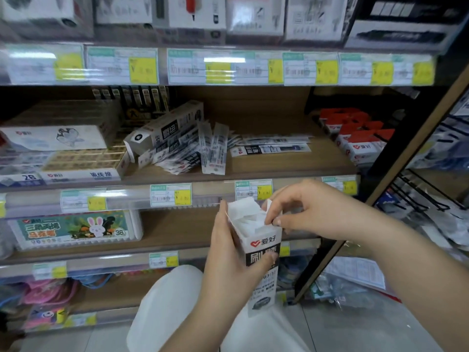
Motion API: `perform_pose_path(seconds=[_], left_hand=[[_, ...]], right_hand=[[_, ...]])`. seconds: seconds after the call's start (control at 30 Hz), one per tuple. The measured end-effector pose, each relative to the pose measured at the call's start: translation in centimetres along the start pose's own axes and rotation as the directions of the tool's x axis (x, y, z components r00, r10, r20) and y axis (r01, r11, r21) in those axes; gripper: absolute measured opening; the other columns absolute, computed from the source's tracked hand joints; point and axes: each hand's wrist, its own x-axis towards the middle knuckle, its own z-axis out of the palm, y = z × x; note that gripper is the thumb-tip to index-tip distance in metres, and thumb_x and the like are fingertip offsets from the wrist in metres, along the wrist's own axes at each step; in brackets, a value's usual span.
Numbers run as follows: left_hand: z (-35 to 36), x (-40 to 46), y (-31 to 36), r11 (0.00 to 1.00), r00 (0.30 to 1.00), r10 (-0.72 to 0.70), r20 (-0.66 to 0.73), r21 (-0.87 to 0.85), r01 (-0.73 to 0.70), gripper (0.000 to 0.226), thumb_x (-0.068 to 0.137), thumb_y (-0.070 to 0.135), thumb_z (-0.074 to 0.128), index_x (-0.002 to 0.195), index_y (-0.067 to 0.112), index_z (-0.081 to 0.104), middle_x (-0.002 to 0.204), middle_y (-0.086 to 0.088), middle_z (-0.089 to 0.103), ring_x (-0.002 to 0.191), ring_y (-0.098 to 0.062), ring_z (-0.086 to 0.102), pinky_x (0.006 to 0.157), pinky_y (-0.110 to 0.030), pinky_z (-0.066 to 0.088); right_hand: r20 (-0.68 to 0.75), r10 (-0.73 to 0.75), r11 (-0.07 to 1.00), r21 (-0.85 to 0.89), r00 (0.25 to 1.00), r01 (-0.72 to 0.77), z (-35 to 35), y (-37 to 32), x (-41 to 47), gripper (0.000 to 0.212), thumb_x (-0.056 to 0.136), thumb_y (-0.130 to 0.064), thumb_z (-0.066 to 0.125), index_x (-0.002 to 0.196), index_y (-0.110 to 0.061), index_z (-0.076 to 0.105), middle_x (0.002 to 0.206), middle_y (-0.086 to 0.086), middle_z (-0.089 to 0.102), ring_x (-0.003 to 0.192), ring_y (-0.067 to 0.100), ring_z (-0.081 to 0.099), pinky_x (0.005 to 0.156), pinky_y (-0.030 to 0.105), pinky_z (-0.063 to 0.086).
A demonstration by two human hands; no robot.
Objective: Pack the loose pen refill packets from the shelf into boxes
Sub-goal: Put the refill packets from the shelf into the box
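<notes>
1. Fingers first: the left hand [229,252] is wrapped round an upright box [262,262], thumb pressed on its black-and-white front, the other fingers curled round the far side. The right hand [304,212] has its fingertips [275,221] bunched together, pinching at the packets [250,217] sticking out of the box's open top.
2. Far left on the middle shelf [291,166] sits an eraser box [81,163], with a flat white box [54,137] stacked behind it.
3. One shelf down on the left is a marker set [73,228] with a rabbit on it.
4. Next along the middle shelf, a second refill box [165,133] lies tilted on its side, its end flap hanging open.
5. Spilling out beside it is a messy fan of loose refill packets [193,153], overlapping each other, a couple propped up on edge.
6. Just right of that pile, a few more packets [271,147] lie flat and sideways on the shelf.
7. Far right of the shelf there's a row of red-and-white boxes [357,134].
8. Price tags [170,195] run along every shelf edge, too blurry to read.
9. Bottom middle, a white-clad knee [175,301] shows under the hands.
</notes>
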Motion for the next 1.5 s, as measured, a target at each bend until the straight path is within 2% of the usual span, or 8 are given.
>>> perform_pose_path(seconds=[0.17, 0.3, 0.4, 0.6, 0.83, 1.13, 1.27, 1.5], left_hand=[[-0.1, 0.9, -1.0, 0.986, 0.997, 0.065, -0.050, 0.154, -0.056, 0.103, 0.068, 0.032, 0.079, 0.114, 0.082, 0.001, 0.152, 0.018, 0.024, 0.135, -0.011, 0.036, 0.103, -0.042, 0.043], [-0.1, 1.3, -1.3, 0.986, 0.997, 0.071, -0.011, 0.153, -0.069, 0.105, 0.069, 0.025, 0.082, 0.121, 0.073, 0.004, 0.136, 0.029, 0.038, 0.124, 0.001, 0.045, 0.100, -0.025, 0.044], [0.0, 1.7, -1.9, 0.989, 0.998, 0.049, 0.037, 0.140, -0.054, 0.108, 0.069, 0.026, 0.081, 0.139, 0.052, 0.004, 0.126, 0.034, 0.043, 0.118, 0.004, 0.049, 0.097, -0.022, 0.045], [0.0, 1.8, -2.1, 0.991, 0.998, 0.046, 0.036, 0.125, -0.050, 0.096, 0.062, 0.045, 0.074, 0.140, 0.052, 0.018, 0.129, 0.032, 0.046, 0.119, 0.003, 0.050, 0.099, -0.027, 0.045], [-0.1, 1.6, -2.3, 0.988, 0.998, 0.044, 0.050, 0.144, -0.051, 0.098, 0.066, 0.042, 0.073, 0.146, 0.037, 0.018, 0.126, 0.049, 0.034, 0.120, 0.008, 0.046, 0.100, -0.027, 0.044], [-0.2, 1.1, -2.3, 0.990, 0.998, 0.049, 0.041, 0.131, -0.054, 0.096, 0.063, 0.048, 0.070, 0.140, 0.053, 0.013, 0.127, 0.038, 0.042, 0.119, 0.006, 0.047, 0.099, -0.025, 0.044], [-0.3, 1.0, -2.2, 0.989, 0.998, 0.045, 0.053, 0.135, -0.052, 0.089, 0.063, 0.043, 0.073, 0.141, 0.033, 0.031, 0.128, 0.054, 0.027, 0.118, 0.006, 0.049, 0.097, -0.028, 0.047], [-0.3, 0.6, -2.0, 0.992, 0.998, 0.051, 0.042, 0.116, -0.056, 0.079, 0.064, 0.043, 0.075, 0.133, 0.038, 0.036, 0.130, 0.057, 0.017, 0.121, 0.006, 0.046, 0.097, -0.027, 0.046]], right_hand=[[0.340, 0.015, 0.995, 0.089, 0.940, -0.048, -4.0, 0.5, 1.4, 0.010, 0.079, -0.026, 0.070, 0.087, -0.031, 0.071, 0.116, -0.002, 0.064, 0.111, 0.016, 0.060, 0.097, 0.035, 0.048], [-0.040, 0.095, 0.975, 0.204, 0.995, -0.085, -6.9, 2.7, 6.0, 0.012, 0.083, -0.011, 0.067, 0.089, -0.022, 0.069, 0.100, 0.001, 0.070, 0.103, 0.020, 0.064, 0.085, 0.033, 0.053], [-0.280, 0.157, 0.968, -0.147, 0.947, -0.204, -7.2, 5.5, 11.3, 0.032, 0.082, -0.008, 0.065, 0.113, -0.015, 0.063, 0.117, 0.006, 0.063, 0.109, 0.022, 0.058, 0.087, 0.025, 0.044], [-0.233, 0.224, 0.866, -0.399, 0.946, -0.303, -5.5, 9.0, 16.3, 0.061, 0.089, -0.005, 0.047, 0.146, -0.015, 0.029, 0.150, 0.010, 0.033, 0.134, 0.027, 0.036, 0.104, 0.026, 0.031], [-0.146, 0.181, 0.750, -0.619, 0.973, -0.233, -6.4, 8.6, 16.9, 0.045, 0.087, -0.005, 0.048, 0.132, -0.011, 0.051, 0.136, 0.012, 0.049, 0.118, 0.031, 0.049, 0.096, 0.032, 0.042], [-0.217, -0.002, 0.575, -0.799, 0.976, -0.176, -6.4, 9.6, 15.7, 0.023, 0.083, -0.006, 0.050, 0.101, -0.014, 0.061, 0.100, 0.010, 0.060, 0.088, 0.031, 0.058, 0.065, 0.031, 0.044], [-0.168, 0.103, 0.621, -0.759, 0.980, -0.195, -6.8, 9.3, 15.5, 0.022, 0.082, -0.010, 0.054, 0.103, -0.008, 0.057, 0.101, 0.013, 0.060, 0.089, 0.030, 0.056, 0.068, 0.033, 0.043], [-0.142, 0.194, 0.668, -0.706, 0.971, -0.237, -6.9, 8.9, 14.5, 0.022, 0.084, -0.020, 0.054, 0.093, -0.001, 0.062, 0.095, 0.015, 0.062, 0.084, 0.029, 0.058, 0.064, 0.029, 0.040]])
